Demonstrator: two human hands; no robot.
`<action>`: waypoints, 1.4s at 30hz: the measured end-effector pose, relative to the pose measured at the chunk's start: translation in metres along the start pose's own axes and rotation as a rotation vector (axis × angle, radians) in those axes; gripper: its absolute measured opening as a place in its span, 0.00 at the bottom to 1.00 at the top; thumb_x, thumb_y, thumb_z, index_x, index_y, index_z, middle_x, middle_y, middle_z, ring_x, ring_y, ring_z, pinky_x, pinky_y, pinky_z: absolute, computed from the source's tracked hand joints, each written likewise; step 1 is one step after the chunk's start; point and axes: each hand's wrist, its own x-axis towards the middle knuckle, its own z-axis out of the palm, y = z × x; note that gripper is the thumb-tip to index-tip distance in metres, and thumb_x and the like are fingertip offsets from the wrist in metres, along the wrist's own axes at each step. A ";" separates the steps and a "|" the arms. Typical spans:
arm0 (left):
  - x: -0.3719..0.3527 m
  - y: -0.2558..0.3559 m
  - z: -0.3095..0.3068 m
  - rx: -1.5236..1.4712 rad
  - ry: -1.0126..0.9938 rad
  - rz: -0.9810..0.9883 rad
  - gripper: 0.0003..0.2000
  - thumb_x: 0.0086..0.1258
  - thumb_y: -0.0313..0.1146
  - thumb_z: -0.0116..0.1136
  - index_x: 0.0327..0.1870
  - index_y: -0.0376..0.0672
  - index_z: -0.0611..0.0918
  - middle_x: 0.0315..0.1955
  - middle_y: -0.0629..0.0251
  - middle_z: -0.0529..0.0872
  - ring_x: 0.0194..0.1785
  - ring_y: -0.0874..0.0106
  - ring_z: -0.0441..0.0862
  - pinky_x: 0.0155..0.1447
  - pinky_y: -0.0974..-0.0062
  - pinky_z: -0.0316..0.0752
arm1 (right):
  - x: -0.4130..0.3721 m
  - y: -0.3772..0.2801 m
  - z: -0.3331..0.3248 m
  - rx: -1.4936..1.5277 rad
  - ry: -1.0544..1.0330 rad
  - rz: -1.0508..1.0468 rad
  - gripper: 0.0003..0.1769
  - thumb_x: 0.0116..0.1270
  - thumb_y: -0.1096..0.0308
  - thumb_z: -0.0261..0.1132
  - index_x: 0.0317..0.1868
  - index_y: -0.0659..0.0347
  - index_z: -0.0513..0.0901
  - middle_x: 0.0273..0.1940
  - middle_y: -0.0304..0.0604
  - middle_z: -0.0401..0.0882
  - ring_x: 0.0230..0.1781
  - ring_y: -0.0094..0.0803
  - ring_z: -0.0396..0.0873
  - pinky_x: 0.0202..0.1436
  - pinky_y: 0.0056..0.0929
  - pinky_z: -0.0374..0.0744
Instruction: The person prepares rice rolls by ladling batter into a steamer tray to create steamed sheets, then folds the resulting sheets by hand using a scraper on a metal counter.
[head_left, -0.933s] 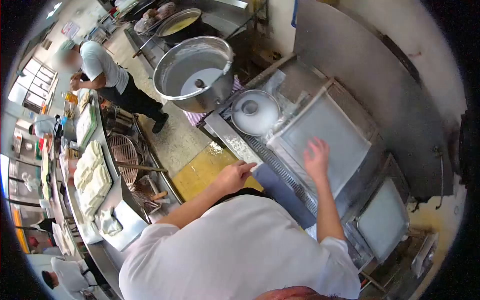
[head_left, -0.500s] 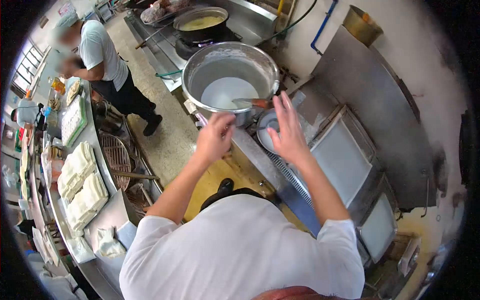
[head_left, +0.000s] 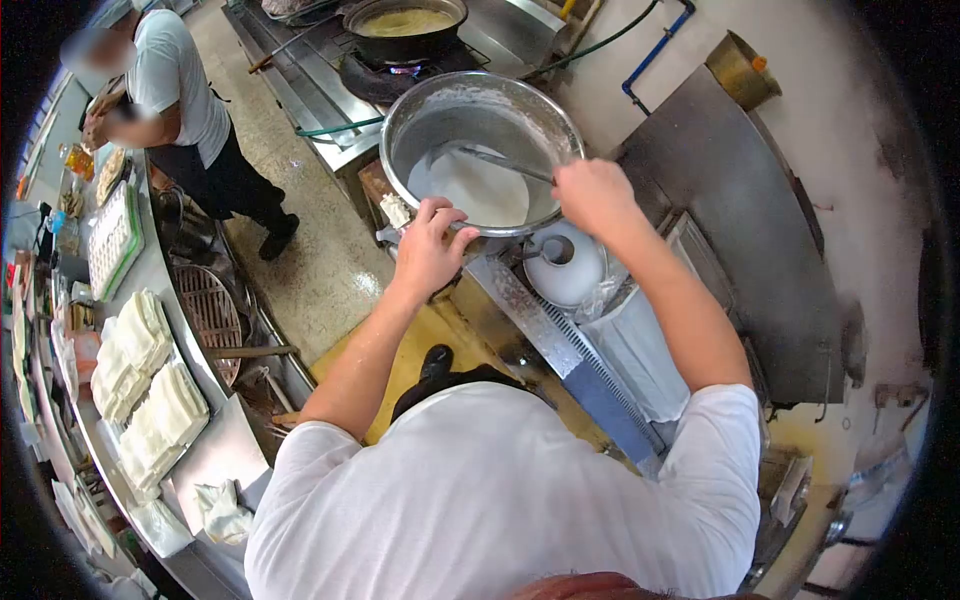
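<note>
A large steel pot (head_left: 400, 98) stands in front of me with white liquid (head_left: 480, 192) inside. My right hand (head_left: 594, 194), at the pot's right edge, is closed around the handle of a ladle (head_left: 505, 165), whose head is in the liquid at the left. At the pot's near rim, my left hand (head_left: 436, 245) has its fingers curled over the edge. A round white container (head_left: 566, 268) with a small cup-like opening sits just below the pot on the right.
A co-worker (head_left: 180, 110) stands at the long counter on the left, which holds stacked white sheets (head_left: 132, 355) and a green-edged tray (head_left: 116, 240). Behind the pot, a dark wok (head_left: 405, 22) is over a lit burner. A metal panel (head_left: 740, 240) rises at the right.
My right hand has come down onto the handle, and the ladle's head now lies in the liquid. My left hand has reached the pot's rim. The white container beside the pot shows more fully.
</note>
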 end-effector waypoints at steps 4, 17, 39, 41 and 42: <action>0.000 0.001 0.002 0.006 0.051 0.032 0.14 0.66 0.40 0.71 0.46 0.42 0.85 0.51 0.58 0.81 0.40 0.60 0.86 0.44 0.64 0.81 | -0.019 -0.003 0.008 -0.060 -0.082 -0.090 0.05 0.57 0.72 0.67 0.29 0.59 0.90 0.29 0.50 0.88 0.32 0.45 0.90 0.36 0.41 0.87; 0.000 0.014 0.004 -0.018 0.075 -0.054 0.12 0.65 0.36 0.72 0.44 0.40 0.85 0.52 0.59 0.81 0.36 0.62 0.86 0.43 0.65 0.80 | -0.034 -0.012 -0.080 0.013 -0.418 -0.246 0.06 0.56 0.75 0.66 0.33 0.63 0.89 0.34 0.54 0.89 0.40 0.47 0.89 0.43 0.42 0.87; -0.002 0.019 0.008 0.003 0.086 -0.114 0.12 0.66 0.38 0.71 0.45 0.41 0.85 0.53 0.60 0.82 0.35 0.62 0.86 0.44 0.64 0.80 | -0.016 0.023 -0.053 0.140 -0.544 -0.213 0.12 0.60 0.74 0.60 0.39 0.67 0.88 0.37 0.62 0.86 0.41 0.55 0.87 0.47 0.47 0.84; -0.002 0.019 0.007 -0.006 0.098 -0.111 0.12 0.65 0.37 0.71 0.44 0.41 0.85 0.53 0.60 0.82 0.35 0.62 0.86 0.44 0.64 0.80 | -0.027 0.000 -0.045 0.137 -0.464 -0.215 0.11 0.60 0.74 0.61 0.38 0.69 0.87 0.35 0.62 0.86 0.41 0.56 0.87 0.45 0.47 0.85; -0.002 0.019 0.006 -0.006 0.099 -0.115 0.12 0.65 0.37 0.71 0.44 0.41 0.85 0.53 0.60 0.82 0.35 0.62 0.86 0.44 0.64 0.80 | -0.034 -0.012 -0.037 0.127 -0.389 -0.216 0.10 0.60 0.74 0.62 0.37 0.69 0.87 0.36 0.61 0.87 0.40 0.55 0.88 0.45 0.47 0.86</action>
